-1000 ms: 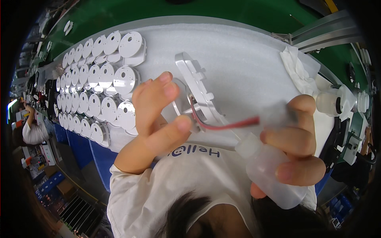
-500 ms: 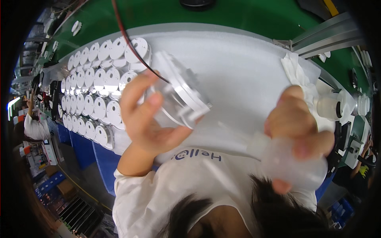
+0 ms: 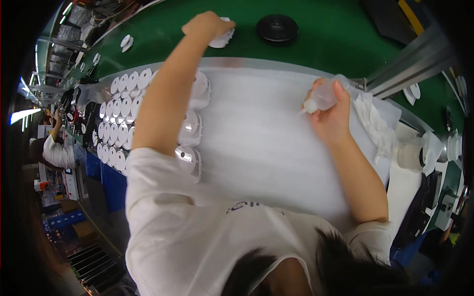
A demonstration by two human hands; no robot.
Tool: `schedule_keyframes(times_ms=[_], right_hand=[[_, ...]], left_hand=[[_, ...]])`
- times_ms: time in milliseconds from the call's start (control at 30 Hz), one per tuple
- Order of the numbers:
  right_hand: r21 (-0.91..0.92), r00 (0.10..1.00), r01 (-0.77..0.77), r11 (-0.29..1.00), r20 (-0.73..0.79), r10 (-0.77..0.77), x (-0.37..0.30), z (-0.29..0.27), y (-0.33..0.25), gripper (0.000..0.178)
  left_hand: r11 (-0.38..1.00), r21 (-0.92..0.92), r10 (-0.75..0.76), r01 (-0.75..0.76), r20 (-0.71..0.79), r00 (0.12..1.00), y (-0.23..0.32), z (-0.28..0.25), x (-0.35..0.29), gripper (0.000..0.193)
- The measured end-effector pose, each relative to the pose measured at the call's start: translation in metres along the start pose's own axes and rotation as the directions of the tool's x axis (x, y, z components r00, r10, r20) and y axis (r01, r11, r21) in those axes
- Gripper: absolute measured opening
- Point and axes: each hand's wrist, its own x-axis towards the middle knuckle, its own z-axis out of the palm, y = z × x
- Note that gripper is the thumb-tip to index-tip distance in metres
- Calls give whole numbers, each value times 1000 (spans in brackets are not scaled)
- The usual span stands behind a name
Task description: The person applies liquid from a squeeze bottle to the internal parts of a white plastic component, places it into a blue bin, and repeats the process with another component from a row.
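Observation:
My left hand (image 3: 207, 25) reaches far forward over the green belt (image 3: 326, 34), its fingers closed on the edge of a white round plastic housing (image 3: 220, 40). The hand covers part of that housing, so I cannot tell whether it rests on the belt or is lifted. On the right, my right hand (image 3: 330, 116) grips a translucent squeeze bottle (image 3: 324, 96) above the white mat (image 3: 256, 133). The bottle is tilted, with its thin nozzle pointing down and to the left. Rows of white round housings (image 3: 117, 108) stand on the mat at the left, partly hidden by my left arm.
A black round disc (image 3: 277, 28) lies on the belt, right of my left hand. A crumpled white cloth (image 3: 370, 123) and a translucent jar (image 3: 410, 156) sit at the right, below a metal frame bar (image 3: 417, 61). Another person in white (image 3: 58, 150) is at the far left.
My left hand has moved from over the mat, where it held a white housing with a red and black wire, out to the belt. My right hand has moved forward with the bottle.

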Motion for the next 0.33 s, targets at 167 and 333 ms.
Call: schedule_keyframes(times_ms=[167,333], right_hand=[[-117,996,-7,993,88,17,-2,0,-4,42],[-55,991,-25,998,129,32,4,0,-2,43]], left_hand=[[999,3,-48,48,118,992,21,-3,-2,55],[987,106,128,-118,-96,987,1,-23,-45,55]])
